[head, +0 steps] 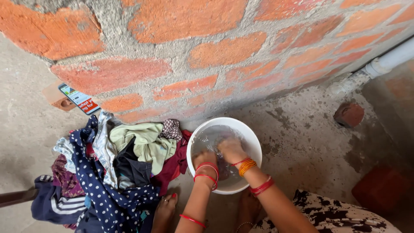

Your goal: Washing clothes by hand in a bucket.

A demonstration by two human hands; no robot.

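A round white basin (254,144) full of water stands on the concrete floor against a brick wall. Both my hands are dipped in it. My left hand (204,159) is at the near left of the water, my right hand (230,149) just beside it, knuckles up and fingers curled under the surface. A dark shape lies in the water below them; whether either hand grips it is hidden by the water. Red and orange bangles (247,165) ring both wrists.
A heap of clothes (112,168), with a dotted navy piece and a pale green one, lies left of the basin. My bare feet (164,211) rest near it. A packet (79,98) sits on a brick. A white pipe (388,60) runs at right, near loose bricks (379,187).
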